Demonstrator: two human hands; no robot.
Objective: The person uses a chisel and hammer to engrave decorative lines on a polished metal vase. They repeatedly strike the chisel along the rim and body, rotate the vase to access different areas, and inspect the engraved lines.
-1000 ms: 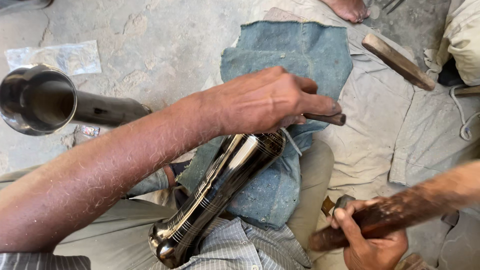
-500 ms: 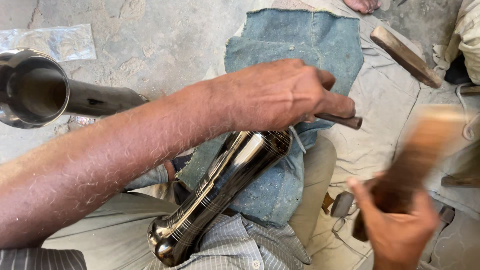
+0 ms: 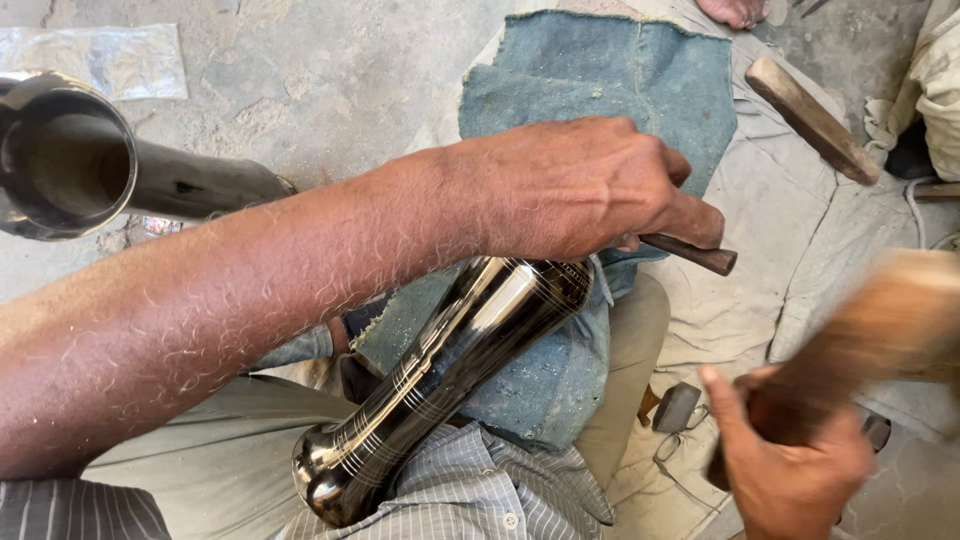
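left hand (image 3: 580, 185) closed around a thin dark rod tool (image 3: 695, 255), its tip set against the mouth of a tall polished dark metal vase with engraved rings (image 3: 440, 380). vase lies tilted across the lap on a worn blue-grey cloth pad (image 3: 610, 90), mouth just under the left fist, base against the striped shirt. right hand (image 3: 790, 465) clenched on a blurred brown wooden mallet (image 3: 880, 320), well apart from the vase.
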